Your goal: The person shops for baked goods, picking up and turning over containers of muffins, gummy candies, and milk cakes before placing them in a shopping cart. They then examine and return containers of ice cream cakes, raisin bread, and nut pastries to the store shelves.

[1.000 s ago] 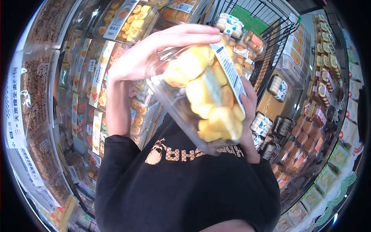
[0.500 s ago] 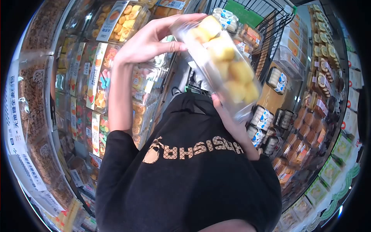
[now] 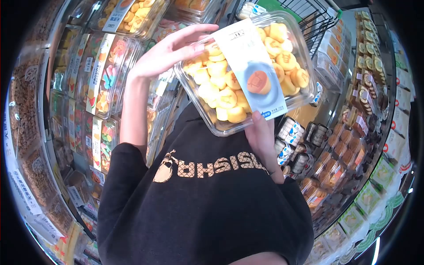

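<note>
My right hand (image 3: 261, 134) holds a clear plastic box of small round yellow pastries (image 3: 225, 95) from its near edge, thumb on top and the other fingers hidden underneath. Across the lid runs a white paper band (image 3: 260, 62) with a picture of one brown-topped pastry on a blue plate. The box is tilted so that its lid faces me. At its upper left edge is my left hand (image 3: 170, 53), fingers stretched out and apart. Its thumb lies over the box's edge, seemingly touching it.
On the left are stacked boxes of colourful sweets (image 3: 106, 79) and a similar box of yellow pastries (image 3: 137, 17). A black wire shopping cart (image 3: 318, 31) stands behind the held box. Packed brown pastries (image 3: 331, 170) and white-and-blue packs (image 3: 289, 130) line the right shelf.
The box of pastries has turned from a slanted, edge-on pose to show its banded lid. My left fingers have straightened beside its edge. My right hand keeps its hold.
</note>
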Demonstrator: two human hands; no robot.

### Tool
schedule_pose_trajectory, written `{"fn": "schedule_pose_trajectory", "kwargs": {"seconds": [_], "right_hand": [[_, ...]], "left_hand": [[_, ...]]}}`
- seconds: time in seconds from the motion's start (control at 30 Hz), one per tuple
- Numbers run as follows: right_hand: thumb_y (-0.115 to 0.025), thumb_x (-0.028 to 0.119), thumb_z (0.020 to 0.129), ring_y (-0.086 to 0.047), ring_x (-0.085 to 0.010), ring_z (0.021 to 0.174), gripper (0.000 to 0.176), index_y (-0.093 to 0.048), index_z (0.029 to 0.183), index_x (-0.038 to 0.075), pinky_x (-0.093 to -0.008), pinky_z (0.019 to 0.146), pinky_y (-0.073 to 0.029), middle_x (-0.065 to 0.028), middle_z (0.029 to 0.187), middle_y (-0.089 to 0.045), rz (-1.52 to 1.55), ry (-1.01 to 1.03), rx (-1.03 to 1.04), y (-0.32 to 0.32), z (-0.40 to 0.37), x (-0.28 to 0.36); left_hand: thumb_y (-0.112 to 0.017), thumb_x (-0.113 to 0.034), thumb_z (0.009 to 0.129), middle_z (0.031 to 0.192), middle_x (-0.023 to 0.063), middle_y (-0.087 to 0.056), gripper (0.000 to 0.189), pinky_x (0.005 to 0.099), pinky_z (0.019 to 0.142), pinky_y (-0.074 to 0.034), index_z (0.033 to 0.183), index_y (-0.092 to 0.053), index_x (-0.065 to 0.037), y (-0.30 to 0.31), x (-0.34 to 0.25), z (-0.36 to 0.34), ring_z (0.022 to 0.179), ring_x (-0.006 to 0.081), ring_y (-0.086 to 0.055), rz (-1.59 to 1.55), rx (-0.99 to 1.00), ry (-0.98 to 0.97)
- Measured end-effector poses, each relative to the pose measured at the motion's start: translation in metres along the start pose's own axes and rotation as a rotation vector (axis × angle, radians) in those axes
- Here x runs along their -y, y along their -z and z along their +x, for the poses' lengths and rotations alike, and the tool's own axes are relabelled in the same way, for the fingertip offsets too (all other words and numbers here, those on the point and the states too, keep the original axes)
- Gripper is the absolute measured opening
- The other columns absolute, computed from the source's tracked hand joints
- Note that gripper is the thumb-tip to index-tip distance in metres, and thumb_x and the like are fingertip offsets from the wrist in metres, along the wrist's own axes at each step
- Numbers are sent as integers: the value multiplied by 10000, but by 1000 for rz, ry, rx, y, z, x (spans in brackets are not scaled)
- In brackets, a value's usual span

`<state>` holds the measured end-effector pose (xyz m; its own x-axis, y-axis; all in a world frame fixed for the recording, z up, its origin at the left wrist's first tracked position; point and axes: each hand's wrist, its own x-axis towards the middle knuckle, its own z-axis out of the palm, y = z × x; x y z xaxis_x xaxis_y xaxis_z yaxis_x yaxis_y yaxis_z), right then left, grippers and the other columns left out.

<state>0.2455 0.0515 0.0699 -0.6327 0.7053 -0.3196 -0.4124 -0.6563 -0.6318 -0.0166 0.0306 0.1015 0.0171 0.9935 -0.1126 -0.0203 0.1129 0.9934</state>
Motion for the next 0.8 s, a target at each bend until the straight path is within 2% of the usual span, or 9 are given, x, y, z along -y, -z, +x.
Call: {"fn": "schedule_pose_trajectory", "kwargs": {"seconds": [0.07,0.13,0.17,0.27,0.47,0.5,0.6,0.77,0.8], "right_hand": [[-625,91,791,-460,-150,1078,592,-301,1283,35,-303,870,-389,-58,1186,-460,-18,34,13,13,-4,-7],[-567,238,849,-363,-268,1221,670,-173,1341,10,-443,1018,-303,-136,1337,-320,-140,76,151,18,-7,-9],[-569,289,847,-361,-269,1221,701,-158,1344,15,-449,1021,-296,-136,1338,-319,-187,73,175,17,-6,-9],[-571,335,840,-363,-270,1219,731,-147,1344,18,-450,1022,-295,-139,1336,-319,-164,162,217,17,-6,-15],[-624,436,777,-387,-237,1191,827,-184,1324,-2,-397,997,-326,-135,1289,-358,-380,48,205,21,-19,-6],[-674,304,738,-492,-165,1018,762,-258,1271,-48,-299,855,-413,-129,1154,-467,-406,64,214,14,-17,-2],[-668,298,736,-510,-153,963,705,-310,1231,-55,-287,826,-424,-112,1091,-503,-453,76,178,-1,-16,2],[-660,278,733,-499,-157,995,660,-350,1217,-45,-295,847,-414,-111,1123,-490,-418,26,159,14,-17,-2],[-663,284,734,-462,-187,1076,704,-306,1259,-19,-336,924,-365,-103,1184,-457,-362,-37,149,20,-19,-3]], "left_hand": [[-601,-281,789,1245,103,-466,584,319,980,-326,1283,-393,-50,-14,6,-9,1144,186,-443,-78,-67,-112],[-622,-293,720,1244,111,-464,650,321,990,-310,1262,-399,-12,-33,14,-17,1153,192,-434,-376,-272,-150],[-608,-319,683,1235,134,-465,696,321,992,-302,1250,-390,20,-45,18,-20,1153,203,-429,-478,-343,-99],[-589,-320,695,1223,156,-466,695,319,987,-306,1260,-371,20,-58,14,-20,1145,217,-434,-571,-477,-178],[-413,-449,797,1176,178,-502,656,336,941,-372,1227,-381,45,-47,-13,-13,1084,237,-493,-590,-537,-234],[-393,-474,799,1162,183,-511,672,339,931,-383,1219,-388,50,-43,-15,-12,1068,242,-505,-613,-495,-236],[-360,-523,800,1120,194,-538,699,346,905,-408,1185,-424,58,-41,-15,-9,1023,255,-536,-669,-471,-238],[-351,-503,813,1091,184,-557,665,343,898,-408,1143,-466,62,-43,-24,-10,1005,244,-543,-641,-535,-198],[-351,-503,813,1091,184,-557,665,343,898,-408,1143,-466,62,-44,-25,-11,1005,244,-543,-638,-538,-197]]}}
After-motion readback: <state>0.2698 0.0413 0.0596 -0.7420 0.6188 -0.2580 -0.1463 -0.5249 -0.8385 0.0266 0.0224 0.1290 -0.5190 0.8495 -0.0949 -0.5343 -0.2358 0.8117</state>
